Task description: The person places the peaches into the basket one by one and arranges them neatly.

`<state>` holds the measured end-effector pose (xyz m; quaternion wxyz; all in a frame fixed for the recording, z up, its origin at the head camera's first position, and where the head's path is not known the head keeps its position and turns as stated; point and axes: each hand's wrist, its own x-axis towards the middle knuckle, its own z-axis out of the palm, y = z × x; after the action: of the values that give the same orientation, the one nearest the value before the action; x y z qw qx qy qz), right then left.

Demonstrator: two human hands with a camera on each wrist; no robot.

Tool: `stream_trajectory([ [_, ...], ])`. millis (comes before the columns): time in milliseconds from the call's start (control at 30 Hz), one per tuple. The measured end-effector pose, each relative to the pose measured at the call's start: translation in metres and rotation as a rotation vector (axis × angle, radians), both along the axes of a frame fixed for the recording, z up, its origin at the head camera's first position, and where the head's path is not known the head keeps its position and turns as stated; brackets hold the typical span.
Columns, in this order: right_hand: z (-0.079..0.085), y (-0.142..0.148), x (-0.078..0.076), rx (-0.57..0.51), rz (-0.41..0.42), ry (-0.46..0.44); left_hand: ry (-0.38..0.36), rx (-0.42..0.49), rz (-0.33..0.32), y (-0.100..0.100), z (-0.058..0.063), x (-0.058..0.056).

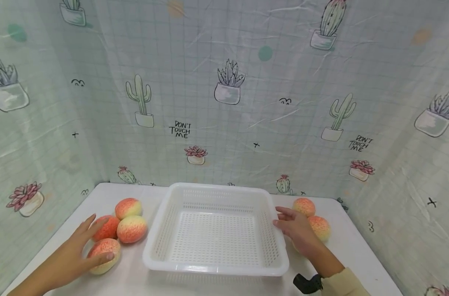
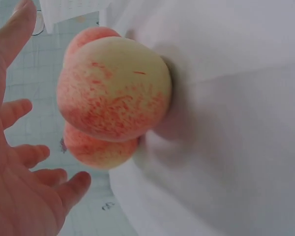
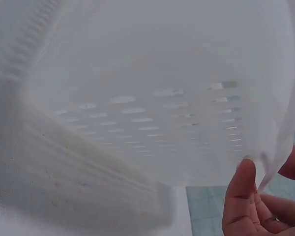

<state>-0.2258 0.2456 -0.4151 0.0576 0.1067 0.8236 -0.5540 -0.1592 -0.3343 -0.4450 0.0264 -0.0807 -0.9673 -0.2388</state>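
A white plastic basket (image 1: 217, 269) with slotted walls and a perforated floor stands in the middle of the white table. My right hand (image 1: 296, 230) is at its right rim, thumb and fingers on either side of the edge; the basket's wall (image 3: 137, 64) fills much of the right wrist view. To the left, my left hand (image 1: 66, 257) hovers with spread fingers over the nearest peach (image 1: 105, 255), holding nothing. That peach (image 2: 113, 88) appears apart from the fingers in the left wrist view. Several red-and-yellow peaches (image 1: 131, 229) are clustered there.
Two more peaches (image 1: 319, 228) lie right of the basket, partly behind my right hand. A cactus-printed curtain (image 1: 224, 131) surrounds the white table (image 1: 361, 263) at the back and both sides. A dark band (image 1: 307, 283) is on my right wrist.
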Motion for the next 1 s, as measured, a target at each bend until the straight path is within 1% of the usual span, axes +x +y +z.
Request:
stream_trajectory([
  [167, 0.000, -0.002, -0.001, -0.023, -0.005, -0.004, -0.001, -0.020, 0.005, -0.008, -0.007, 0.007],
  [233, 0.000, -0.002, -0.001, -0.017, 0.001, -0.006, -0.015, -0.031, 0.011, -0.010, -0.009, 0.009],
  [333, 0.001, -0.002, -0.001, -0.002, 0.011, -0.002, -0.009, -0.025, 0.005, -0.012, -0.012, 0.012],
  [400, 0.002, -0.002, 0.000, 0.000, 0.020, 0.001, -0.015, -0.017, 0.003, -0.012, -0.013, 0.013],
  [467, 0.003, -0.001, 0.000, -0.005, 0.021, -0.003, -0.002, -0.005, -0.007, -0.010, -0.013, 0.013],
  [567, 0.006, -0.001, -0.001, -0.017, 0.022, -0.019, -0.009, 0.005, -0.004, -0.008, -0.011, 0.014],
  [667, 0.008, 0.000, 0.000, -0.020, 0.022, -0.030, 0.010, 0.018, -0.002, -0.006, -0.010, 0.014],
  [767, 0.009, 0.002, 0.001, -0.032, 0.022, -0.034, 0.057, 0.056, -0.011, -0.005, -0.011, 0.013],
  [867, 0.007, 0.003, 0.001, -0.052, 0.021, -0.031, 0.063, 0.075, 0.008, -0.005, -0.013, 0.014],
  [900, 0.006, 0.002, 0.001, -0.059, 0.024, -0.028, 0.051, 0.078, 0.021, -0.005, -0.013, 0.014],
  [1000, 0.004, 0.000, 0.000, -0.084, 0.029, -0.017, -0.034, 0.080, 0.074, -0.008, -0.011, 0.015],
])
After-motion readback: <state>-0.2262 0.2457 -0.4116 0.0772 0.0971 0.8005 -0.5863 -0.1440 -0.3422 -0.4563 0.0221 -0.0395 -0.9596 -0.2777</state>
